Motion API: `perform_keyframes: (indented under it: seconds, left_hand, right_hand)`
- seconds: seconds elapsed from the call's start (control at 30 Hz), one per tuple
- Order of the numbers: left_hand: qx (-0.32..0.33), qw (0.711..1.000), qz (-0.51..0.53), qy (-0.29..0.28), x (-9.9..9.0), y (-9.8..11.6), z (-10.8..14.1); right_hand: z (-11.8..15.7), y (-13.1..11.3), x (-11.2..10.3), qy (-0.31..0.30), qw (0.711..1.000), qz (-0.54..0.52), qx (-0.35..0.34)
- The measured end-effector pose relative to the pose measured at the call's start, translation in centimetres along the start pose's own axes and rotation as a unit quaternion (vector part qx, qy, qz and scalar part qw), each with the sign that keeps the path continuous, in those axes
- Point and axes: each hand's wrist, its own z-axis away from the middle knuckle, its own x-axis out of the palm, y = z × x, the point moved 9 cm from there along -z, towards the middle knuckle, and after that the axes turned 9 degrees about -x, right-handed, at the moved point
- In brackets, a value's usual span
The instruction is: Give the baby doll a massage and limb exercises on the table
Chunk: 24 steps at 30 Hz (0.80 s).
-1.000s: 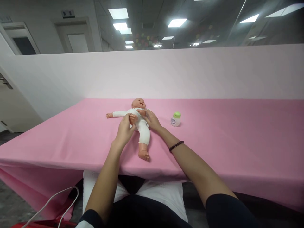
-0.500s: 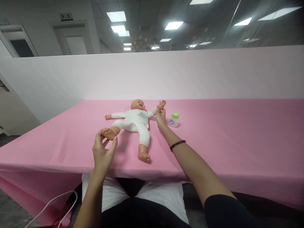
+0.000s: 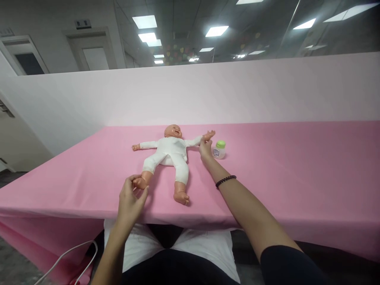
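Note:
A baby doll [image 3: 170, 148] with a white cloth body lies on its back on the pink tablecloth [image 3: 282, 170], its head away from me. Around the doll's foot on the left, my left hand [image 3: 130, 198] is closed, thumb on one side and fingers on the other. My right hand [image 3: 206, 148] pinches the doll's arm on the right, near its wrist. Just right of that hand stands a small clear jar [image 3: 219, 150] with a green lid. The doll's other arm and leg lie stretched out on the cloth.
A white partition [image 3: 237, 91] rises behind the table, with glass above it. The table's front edge runs close to my lap. A white cable [image 3: 68, 253] loops down at the lower left. A door [image 3: 18, 134] is at far left.
The doll's leg in my left hand has come down toward the cloth. My right hand has moved slightly right, stretching the doll's arm outward and lower.

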Motion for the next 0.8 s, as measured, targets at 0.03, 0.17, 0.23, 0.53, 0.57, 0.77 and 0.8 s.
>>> perform_keyframes:
  seconds: [0.03,0.17,0.23,0.53,0.57,0.77,0.8]
  left_hand:
    - [0.019,1.0,0.004,0.001,-0.3,1.1,-1.1]
    - [0.124,0.991,-0.007,-0.055,1.2,6.8,-7.0]
    - [0.179,0.98,-0.024,-0.088,3.5,8.9,-10.0]
    - [0.361,0.923,-0.085,-0.1,12.6,5.8,-11.5]
    - [0.365,0.923,-0.084,-0.088,12.7,5.4,-11.1]
    - [0.407,0.912,-0.053,-0.016,10.6,6.1,-9.7]
    - [0.415,0.908,-0.046,0.006,9.9,6.3,-9.6]
  right_hand:
    - [0.2,-0.9,0.3,-0.006,1.0,0.005,-0.022]
    - [2.3,-5.6,3.1,-0.112,0.976,0.038,-0.182]
    - [3.8,-7.1,4.4,-0.166,0.952,0.055,-0.25]
    - [6.6,-6.7,7.2,-0.296,0.861,0.188,-0.368]
    - [6.6,-6.6,7.2,-0.295,0.861,0.192,-0.368]
    - [5.4,-7.0,6.2,-0.242,0.909,0.111,-0.32]
    - [4.9,-6.9,5.7,-0.221,0.924,0.081,-0.302]
